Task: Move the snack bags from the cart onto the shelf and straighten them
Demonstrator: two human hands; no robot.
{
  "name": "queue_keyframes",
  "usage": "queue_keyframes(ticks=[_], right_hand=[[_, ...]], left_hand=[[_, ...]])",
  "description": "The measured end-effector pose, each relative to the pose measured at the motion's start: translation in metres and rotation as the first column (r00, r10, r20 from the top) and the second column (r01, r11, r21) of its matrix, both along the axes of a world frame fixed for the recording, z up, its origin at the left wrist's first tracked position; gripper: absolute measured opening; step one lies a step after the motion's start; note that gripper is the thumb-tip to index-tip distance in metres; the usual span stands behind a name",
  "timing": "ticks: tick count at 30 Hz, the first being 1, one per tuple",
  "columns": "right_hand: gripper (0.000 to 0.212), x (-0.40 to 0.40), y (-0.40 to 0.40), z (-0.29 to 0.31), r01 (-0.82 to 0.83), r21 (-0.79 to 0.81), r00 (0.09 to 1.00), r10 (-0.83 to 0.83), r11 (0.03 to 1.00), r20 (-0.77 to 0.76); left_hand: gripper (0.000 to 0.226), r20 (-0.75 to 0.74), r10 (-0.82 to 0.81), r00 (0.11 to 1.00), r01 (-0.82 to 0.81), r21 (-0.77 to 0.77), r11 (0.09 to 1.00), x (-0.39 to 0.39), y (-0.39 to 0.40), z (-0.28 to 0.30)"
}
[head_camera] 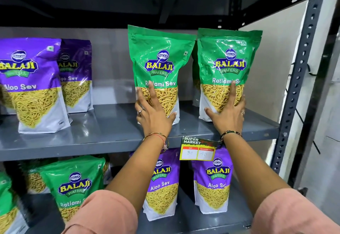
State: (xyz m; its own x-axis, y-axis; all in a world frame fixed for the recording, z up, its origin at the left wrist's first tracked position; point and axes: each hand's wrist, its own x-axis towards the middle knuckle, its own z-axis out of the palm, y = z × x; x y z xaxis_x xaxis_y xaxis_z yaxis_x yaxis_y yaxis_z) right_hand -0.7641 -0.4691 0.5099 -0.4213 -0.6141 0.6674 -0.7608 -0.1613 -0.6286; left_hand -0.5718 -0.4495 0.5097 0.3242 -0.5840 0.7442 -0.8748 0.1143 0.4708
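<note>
Two green Ratlami Sev bags stand upright side by side on the right part of the grey middle shelf (103, 134). My left hand (154, 117) is spread over the lower front of the left green bag (160, 57), thumb round its bottom right corner. My right hand (228, 117) lies the same way on the right green bag (229, 57), thumb at its lower left. Another green bag is partly hidden behind the right one. The cart is out of view.
Two purple Aloo Sev bags (31, 86) stand at the left of the same shelf, with a gap between them and the green ones. The lower shelf holds green bags (73, 184) and purple bags (213, 180). A price tag (198, 150) hangs on the shelf edge. A perforated upright (301, 68) bounds the right side.
</note>
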Motion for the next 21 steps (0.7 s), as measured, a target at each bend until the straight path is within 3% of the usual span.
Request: queue_keyframes(ticks=[4,7,8,10,12,14,17,21], right_hand=[[0.112,0.002,0.001,0.001,0.037,0.035,0.999,-0.037,0.999,-0.002],[0.082,0.013,0.008,0.010,0.161,-0.209,0.969,-0.195,0.965,-0.155],[0.067,0.021,0.007,0.018,0.100,-0.313,0.968,-0.166,0.944,-0.189],[0.043,0.042,0.002,0.042,-0.115,-0.385,0.984,0.053,0.915,-0.169],[0.036,0.065,-0.004,0.072,-0.262,-0.315,0.961,0.275,0.912,-0.004],[0.035,0.082,-0.013,0.096,-0.353,-0.198,0.915,0.382,0.914,0.131],[0.033,0.093,-0.026,0.117,-0.399,-0.083,0.892,0.408,0.913,0.195],[0.025,0.094,-0.030,0.132,-0.363,-0.085,0.893,0.372,0.928,0.252]], left_hand=[[0.126,-0.001,0.000,1.000,0.000,0.008,1.000,-0.001,0.002,0.001],[0.126,-0.013,-0.004,1.000,0.005,0.014,1.000,-0.001,0.002,0.002],[0.126,-0.020,-0.008,1.000,0.008,0.016,1.000,-0.001,0.002,0.002],[0.126,-0.028,-0.006,1.000,0.006,0.016,1.000,0.000,0.002,0.002],[0.128,-0.048,-0.015,0.999,0.016,0.010,1.000,0.001,0.003,0.003],[0.131,-0.067,-0.031,0.997,0.031,0.001,1.000,0.003,0.002,0.003],[0.132,-0.070,-0.025,0.997,0.025,0.003,1.000,0.005,-0.001,0.003],[0.132,-0.071,-0.018,0.997,0.019,0.015,1.000,0.004,-0.003,0.003]])
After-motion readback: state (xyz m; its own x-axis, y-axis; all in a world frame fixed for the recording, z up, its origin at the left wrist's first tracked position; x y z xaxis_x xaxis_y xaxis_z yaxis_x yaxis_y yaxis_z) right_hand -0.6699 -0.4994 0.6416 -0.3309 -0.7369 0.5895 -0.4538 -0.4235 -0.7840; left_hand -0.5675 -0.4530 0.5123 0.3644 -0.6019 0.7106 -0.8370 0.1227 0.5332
